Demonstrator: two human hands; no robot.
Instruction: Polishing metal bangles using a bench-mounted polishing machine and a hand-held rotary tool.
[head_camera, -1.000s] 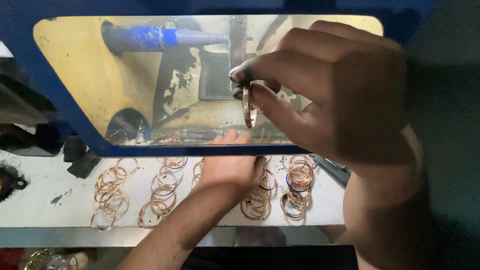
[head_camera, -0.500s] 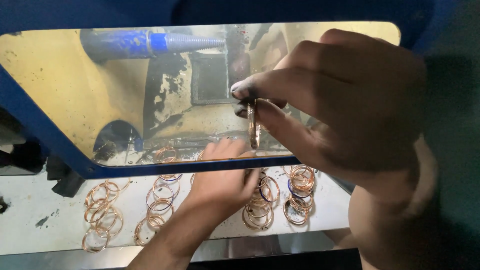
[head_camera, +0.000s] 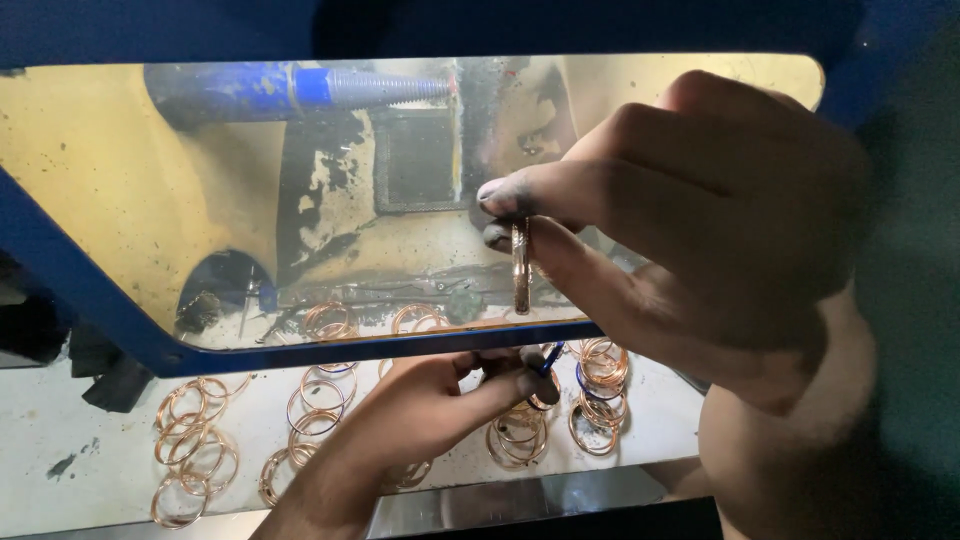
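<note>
My right hand (head_camera: 700, 230) is raised close to the camera and pinches a thin copper-coloured ring (head_camera: 520, 265) edge-on between thumb and forefinger, in front of a blue-framed window (head_camera: 90, 300). My left hand (head_camera: 430, 410) is lower, below the frame, over a white surface (head_camera: 60, 440). Its fingers are curled around something dark with a bit of blue (head_camera: 550, 360); what it is cannot be made out. Piles of similar rings (head_camera: 195, 440) lie around the left hand.
Behind the window pane are a yellow stained wall (head_camera: 90, 190), a blue cylinder with a threaded grey rod (head_camera: 300, 90) and a dark square block (head_camera: 415, 160). More ring piles (head_camera: 600, 395) lie at the right. A dark object (head_camera: 110, 375) sits at the left.
The view has shifted so the window and rings appear closer. My right hand keeps the ring pinched, and my left hand stays below the frame, its fingers curling tighter.
</note>
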